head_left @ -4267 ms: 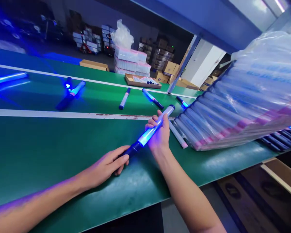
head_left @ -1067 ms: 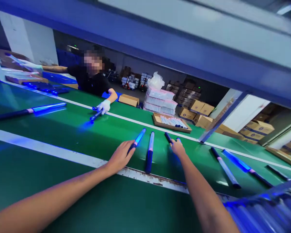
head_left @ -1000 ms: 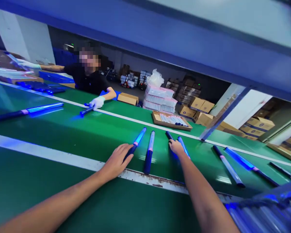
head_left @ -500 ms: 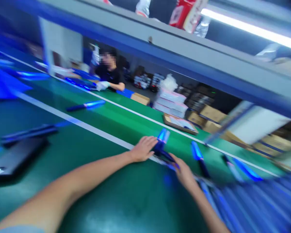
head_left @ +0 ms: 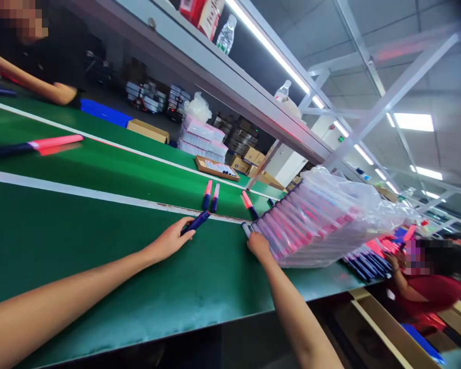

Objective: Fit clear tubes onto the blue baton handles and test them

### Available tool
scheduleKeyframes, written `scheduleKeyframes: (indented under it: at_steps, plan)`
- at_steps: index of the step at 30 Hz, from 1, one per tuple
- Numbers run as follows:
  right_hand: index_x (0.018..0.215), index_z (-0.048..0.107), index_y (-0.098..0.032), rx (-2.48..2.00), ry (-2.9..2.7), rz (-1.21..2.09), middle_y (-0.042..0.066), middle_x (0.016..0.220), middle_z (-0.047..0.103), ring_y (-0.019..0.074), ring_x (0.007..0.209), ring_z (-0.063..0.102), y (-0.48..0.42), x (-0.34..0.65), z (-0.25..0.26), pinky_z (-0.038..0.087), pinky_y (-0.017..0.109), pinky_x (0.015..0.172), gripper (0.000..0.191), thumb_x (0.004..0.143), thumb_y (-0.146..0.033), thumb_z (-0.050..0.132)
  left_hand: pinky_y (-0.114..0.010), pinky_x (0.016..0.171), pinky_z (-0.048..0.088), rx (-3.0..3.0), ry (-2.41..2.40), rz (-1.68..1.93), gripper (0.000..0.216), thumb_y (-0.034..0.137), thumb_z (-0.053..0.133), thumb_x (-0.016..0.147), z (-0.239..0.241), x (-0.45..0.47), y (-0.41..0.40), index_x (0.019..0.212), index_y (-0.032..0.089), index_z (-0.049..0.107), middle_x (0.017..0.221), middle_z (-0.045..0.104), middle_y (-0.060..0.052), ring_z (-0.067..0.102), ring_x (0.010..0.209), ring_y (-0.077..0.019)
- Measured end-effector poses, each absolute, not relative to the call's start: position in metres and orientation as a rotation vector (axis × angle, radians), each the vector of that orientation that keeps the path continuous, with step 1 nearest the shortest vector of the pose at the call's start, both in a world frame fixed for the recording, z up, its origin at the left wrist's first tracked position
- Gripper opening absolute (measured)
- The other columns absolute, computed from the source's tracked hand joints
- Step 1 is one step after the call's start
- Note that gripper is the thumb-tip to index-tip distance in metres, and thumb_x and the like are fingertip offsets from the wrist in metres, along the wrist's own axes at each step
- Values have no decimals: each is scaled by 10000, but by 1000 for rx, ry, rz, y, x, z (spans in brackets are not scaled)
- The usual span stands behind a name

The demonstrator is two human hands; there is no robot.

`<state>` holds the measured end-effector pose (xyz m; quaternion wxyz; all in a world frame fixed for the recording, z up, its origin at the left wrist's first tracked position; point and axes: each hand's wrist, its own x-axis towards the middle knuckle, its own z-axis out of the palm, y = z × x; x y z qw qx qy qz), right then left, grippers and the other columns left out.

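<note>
My left hand point(head_left: 172, 237) is closed around a dark blue stick point(head_left: 196, 223) above the green work surface. My right hand point(head_left: 259, 246) is at the near left corner of the bagged pile, its fingers curled round a pale-ended stick point(head_left: 246, 230), mostly hidden by the hand. Just beyond my left hand lie a pink-ended stick point(head_left: 207, 195) and a whitish-ended stick point(head_left: 215, 198), both with dark handles. Another pink-ended stick point(head_left: 249, 204) lies farther right. The bagged sticks point(head_left: 303, 225) are stacked in clear plastic against my right hand.
A pink stick point(head_left: 54, 142) lies on the green belt point(head_left: 111, 164) at left. Across it are an open cardboard tray point(head_left: 217, 168) and a co-worker's arm point(head_left: 34, 82). Another person in red point(head_left: 434, 292) works at right beside dark-handled sticks point(head_left: 367, 264). A shelf beam point(head_left: 215, 84) crosses overhead.
The view has swung right, bringing the bagged pile and the person in red into sight. My hands, close together before, are now apart. Blue-looking sticks now look pink.
</note>
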<state>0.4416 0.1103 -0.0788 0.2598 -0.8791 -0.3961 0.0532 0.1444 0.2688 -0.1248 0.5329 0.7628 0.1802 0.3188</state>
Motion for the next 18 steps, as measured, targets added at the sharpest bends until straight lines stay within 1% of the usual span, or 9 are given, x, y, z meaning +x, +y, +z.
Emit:
scheduleKeyframes:
  at_steps: [1, 3, 4, 6, 9, 10, 12, 15, 18]
  plan:
    - [1216, 621, -160, -2352, -1029, 180, 91, 1252, 630, 230, 1118, 629, 110, 442, -77, 539, 468, 965, 335, 948, -359, 640, -352, 775, 529, 1733, 455, 756, 553, 490, 545, 930, -124, 143, 261, 1375, 167, 484, 973, 676, -78, 671, 864, -228]
    - [1119, 631, -140, -2235, -984, 265, 72, 1104, 654, 189, 961, 648, 116, 436, -73, 566, 390, 848, 290, 929, -359, 656, -274, 593, 507, 1579, 485, 732, 584, 492, 519, 928, -124, 141, 247, 1400, 158, 438, 781, 614, -4, 630, 656, -172]
    - [1067, 622, -137, -2146, -974, 314, 55, 1016, 651, 169, 868, 643, 122, 430, -70, 564, 354, 773, 280, 906, -361, 670, -244, 532, 477, 1519, 494, 723, 578, 503, 512, 925, -125, 139, 241, 1386, 160, 449, 739, 582, 18, 596, 596, -150]
    - [1023, 574, -162, -1910, -959, 411, 7, 888, 607, 132, 702, 594, 138, 415, -62, 521, 287, 625, 306, 857, -405, 658, -204, 459, 416, 1411, 501, 693, 547, 552, 517, 917, -126, 134, 232, 1313, 174, 512, 743, 552, 30, 537, 539, -113]
    - [1090, 481, -238, -1488, -884, 504, -44, 869, 548, 79, 583, 490, 167, 386, -54, 412, 209, 512, 394, 824, -526, 524, -181, 430, 362, 1348, 456, 589, 531, 616, 574, 894, -127, 128, 223, 1199, 181, 589, 844, 566, 10, 499, 553, -83]
    - [1097, 462, -257, -1360, -843, 522, -55, 866, 531, 66, 565, 452, 175, 375, -54, 383, 193, 502, 408, 813, -548, 491, -181, 436, 357, 1367, 422, 546, 524, 613, 590, 894, -128, 126, 221, 1187, 179, 600, 866, 581, 1, 494, 563, -81]
    - [1062, 450, -265, -1160, -749, 550, -68, 822, 484, 53, 539, 382, 186, 357, -56, 343, 176, 498, 404, 783, -554, 495, -191, 462, 367, 1443, 356, 480, 500, 586, 585, 920, -130, 124, 219, 1210, 179, 599, 905, 621, -19, 501, 586, -86]
    - [989, 451, -249, -958, -598, 600, -82, 740, 392, 46, 528, 335, 189, 336, -61, 325, 164, 506, 350, 763, -490, 567, -215, 509, 395, 1512, 342, 413, 478, 548, 546, 964, -133, 125, 219, 1274, 186, 574, 914, 642, -25, 528, 605, -97]
    - [970, 465, -246, -693, -457, 703, -89, 705, 360, 46, 519, 331, 179, 322, -61, 316, 161, 501, 284, 774, -374, 625, -237, 531, 410, 1524, 370, 390, 482, 541, 521, 979, -133, 130, 220, 1306, 188, 554, 881, 617, -8, 543, 592, -102]
